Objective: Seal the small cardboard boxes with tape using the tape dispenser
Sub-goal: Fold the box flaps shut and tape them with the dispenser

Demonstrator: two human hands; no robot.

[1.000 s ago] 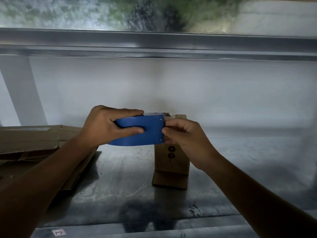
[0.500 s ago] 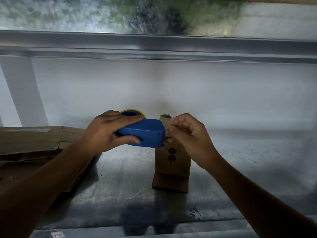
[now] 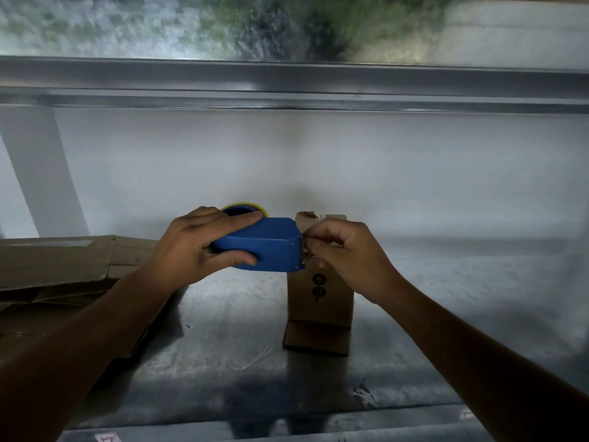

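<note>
Blue tape dispenser (image 3: 264, 247), yellow-rimmed roll (image 3: 245, 207) showing behind, mid-frame, held in air before upper left corner of small cardboard box (image 3: 318, 298). Box brown, upright on metal table (image 3: 223, 346), black marks on front, bottom flap splayed toward me. My left hand (image 3: 197, 247) wraps dispenser body, fingers curled. My right hand (image 3: 344, 256) pinches at its cutter end; tape itself too faint to tell. Box top partly hidden by hands. Flattened cardboard (image 3: 63, 266) crowds left edge; room for moving lies right of box.
</note>
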